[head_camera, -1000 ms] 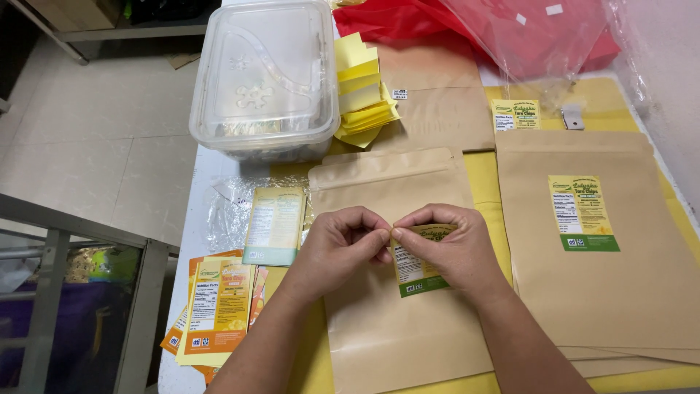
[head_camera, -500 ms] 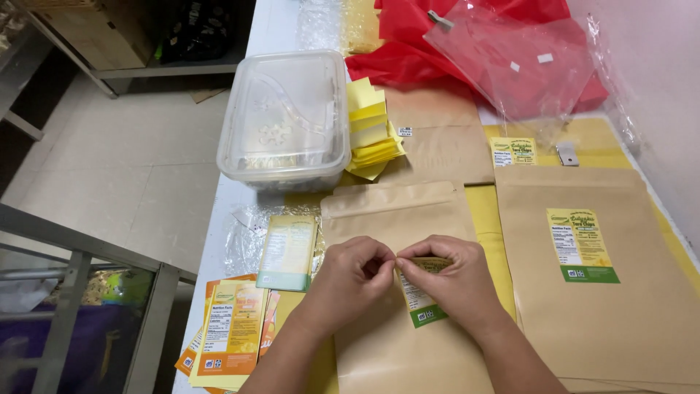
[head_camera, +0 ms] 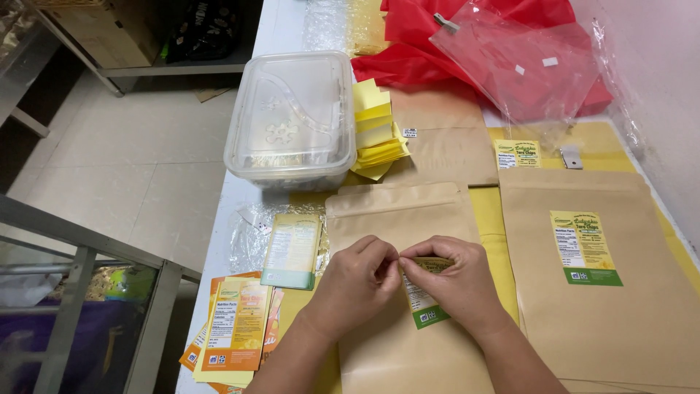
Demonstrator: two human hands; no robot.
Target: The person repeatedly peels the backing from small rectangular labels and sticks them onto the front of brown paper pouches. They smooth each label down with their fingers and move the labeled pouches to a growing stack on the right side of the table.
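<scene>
My left hand [head_camera: 359, 281] and my right hand [head_camera: 456, 283] meet over a brown paper pouch [head_camera: 397, 219] lying flat in front of me. Both pinch the top edge of a yellow and green label sticker [head_camera: 423, 305] that rests on the pouch; its lower end shows below my right hand. The fingertips of the two hands touch each other at the label's upper left corner.
A clear lidded plastic box [head_camera: 295, 117] stands behind the pouch, yellow paper slips [head_camera: 375, 135] beside it. To the right lie stacked pouches with a label [head_camera: 587, 248]. Loose label sheets [head_camera: 240, 321] and a bagged label [head_camera: 292, 248] lie left. Red plastic bags [head_camera: 467, 44] sit at the back.
The view has tilted up, showing more of the table's far end. My hands stay pinched on the label over the pouch, barely shifted.
</scene>
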